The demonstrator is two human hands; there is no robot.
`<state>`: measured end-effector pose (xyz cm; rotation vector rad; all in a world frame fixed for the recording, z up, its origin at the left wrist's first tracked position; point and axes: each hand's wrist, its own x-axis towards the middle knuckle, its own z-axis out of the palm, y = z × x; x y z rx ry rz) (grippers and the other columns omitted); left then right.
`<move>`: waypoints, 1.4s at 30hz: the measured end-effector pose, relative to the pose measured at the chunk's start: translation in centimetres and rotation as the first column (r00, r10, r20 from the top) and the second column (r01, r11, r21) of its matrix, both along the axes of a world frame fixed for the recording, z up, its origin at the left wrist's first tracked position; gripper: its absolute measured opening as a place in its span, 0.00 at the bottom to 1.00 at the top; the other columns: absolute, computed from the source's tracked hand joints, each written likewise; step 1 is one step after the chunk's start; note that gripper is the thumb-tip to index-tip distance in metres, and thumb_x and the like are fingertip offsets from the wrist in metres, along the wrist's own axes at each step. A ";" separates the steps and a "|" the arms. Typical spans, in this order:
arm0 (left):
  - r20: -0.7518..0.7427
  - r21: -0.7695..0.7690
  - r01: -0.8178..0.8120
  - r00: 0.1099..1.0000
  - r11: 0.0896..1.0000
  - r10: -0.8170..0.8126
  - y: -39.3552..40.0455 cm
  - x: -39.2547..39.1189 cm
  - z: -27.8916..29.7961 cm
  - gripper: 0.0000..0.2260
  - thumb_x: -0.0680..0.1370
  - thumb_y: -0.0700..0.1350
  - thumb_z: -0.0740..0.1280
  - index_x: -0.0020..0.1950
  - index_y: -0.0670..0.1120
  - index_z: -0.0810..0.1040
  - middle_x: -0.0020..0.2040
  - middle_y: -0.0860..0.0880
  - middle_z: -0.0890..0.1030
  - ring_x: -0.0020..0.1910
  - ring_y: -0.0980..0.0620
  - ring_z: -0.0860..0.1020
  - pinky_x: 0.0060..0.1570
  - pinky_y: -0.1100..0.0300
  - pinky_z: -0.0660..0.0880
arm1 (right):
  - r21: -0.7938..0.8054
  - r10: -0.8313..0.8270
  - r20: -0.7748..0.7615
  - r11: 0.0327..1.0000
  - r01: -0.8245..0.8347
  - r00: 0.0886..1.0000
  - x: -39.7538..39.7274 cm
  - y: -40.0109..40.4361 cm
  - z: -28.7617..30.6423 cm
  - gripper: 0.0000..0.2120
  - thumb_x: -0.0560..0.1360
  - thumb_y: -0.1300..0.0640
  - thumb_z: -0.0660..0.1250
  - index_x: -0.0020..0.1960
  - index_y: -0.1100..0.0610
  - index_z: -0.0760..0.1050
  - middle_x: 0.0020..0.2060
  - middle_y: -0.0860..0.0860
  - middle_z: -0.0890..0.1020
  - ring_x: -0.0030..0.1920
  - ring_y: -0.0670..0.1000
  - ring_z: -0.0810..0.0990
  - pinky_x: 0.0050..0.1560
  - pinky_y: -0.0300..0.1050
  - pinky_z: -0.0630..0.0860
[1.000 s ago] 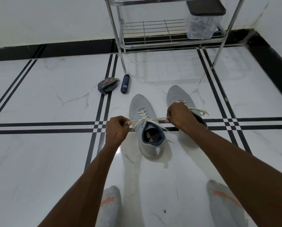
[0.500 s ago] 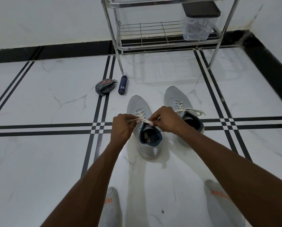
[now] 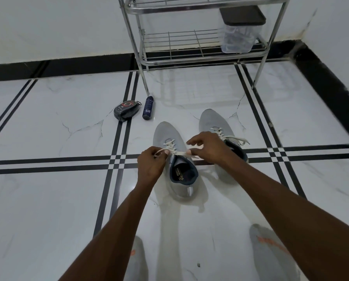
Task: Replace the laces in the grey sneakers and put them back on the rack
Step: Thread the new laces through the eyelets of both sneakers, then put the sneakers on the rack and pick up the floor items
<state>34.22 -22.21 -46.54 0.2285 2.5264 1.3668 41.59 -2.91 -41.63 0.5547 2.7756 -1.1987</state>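
Note:
Two grey sneakers stand side by side on the marble floor, toes pointing away. The left sneaker (image 3: 166, 132) has a white lace (image 3: 169, 143) through its eyelets. My left hand (image 3: 151, 168) pinches one lace end at the shoe's left side. My right hand (image 3: 209, 148) pinches the other end just above the shoe's opening. The right sneaker (image 3: 213, 120) is partly behind my right hand, its white lace ends (image 3: 239, 141) lying loose to the right. The metal rack (image 3: 191, 57) stands against the wall beyond the shoes.
A clear plastic box with a dark lid (image 3: 240, 31) sits on the rack's lowest shelf at the right. A dark shoe-polish case (image 3: 126, 110) and a dark blue spray can (image 3: 147, 108) lie on the floor left of the sneakers. My socked feet (image 3: 268, 246) are near the bottom edge.
My hands, pulled wide apart with the lace taut a second ago, have come together over the left sneaker's tongue. The right sneaker's laces show again.

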 end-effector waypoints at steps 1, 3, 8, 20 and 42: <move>0.031 -0.005 -0.012 0.999 1.000 0.012 -0.1 0.2 0.0 0.19 0.76 0.58 0.73 0.58 0.45 0.83 0.52 0.49 0.84 0.53 0.50 0.82 0.53 0.56 0.78 | 0.001 -0.052 -0.019 0.999 0.053 0.998 0.5 0.9 0.3 0.18 0.72 0.54 0.77 0.61 0.58 0.83 0.55 0.51 0.82 0.58 0.51 0.80 0.53 0.39 0.70; 0.137 0.007 -0.024 0.990 1.000 0.023 -0.3 0.7 -0.1 0.32 0.71 0.67 0.74 0.66 0.46 0.77 0.60 0.50 0.80 0.58 0.50 0.79 0.58 0.52 0.78 | 0.042 -0.204 -0.058 0.978 0.206 0.977 1.3 3.2 0.5 0.25 0.70 0.51 0.79 0.64 0.58 0.81 0.59 0.53 0.80 0.62 0.54 0.78 0.60 0.42 0.70; 0.334 0.009 0.088 0.939 0.996 -0.086 -0.4 0.6 -0.8 0.56 0.51 0.70 0.83 0.74 0.52 0.68 0.68 0.52 0.74 0.64 0.47 0.77 0.59 0.44 0.80 | 0.173 -0.402 0.259 0.914 0.367 0.878 3.8 8.6 -0.2 0.46 0.62 0.37 0.81 0.72 0.56 0.69 0.65 0.58 0.76 0.66 0.62 0.74 0.63 0.59 0.75; 0.183 0.037 -0.038 0.983 0.999 0.031 1.4 2.6 -0.4 0.26 0.67 0.55 0.71 0.62 0.43 0.81 0.54 0.47 0.84 0.53 0.47 0.82 0.57 0.45 0.80 | -0.300 -0.397 0.209 0.844 0.445 0.894 5.4 6.1 -3.2 0.18 0.74 0.64 0.67 0.63 0.54 0.76 0.51 0.56 0.82 0.52 0.57 0.80 0.45 0.48 0.78; 0.052 0.306 -0.236 0.972 0.922 0.231 4.3 -1.5 11.7 0.15 0.71 0.53 0.73 0.56 0.51 0.85 0.49 0.56 0.86 0.52 0.55 0.83 0.56 0.57 0.79 | -0.485 -0.555 0.010 0.725 0.489 0.832 1.4 3.9 7.1 0.13 0.70 0.56 0.66 0.51 0.43 0.80 0.48 0.48 0.84 0.52 0.53 0.82 0.56 0.56 0.80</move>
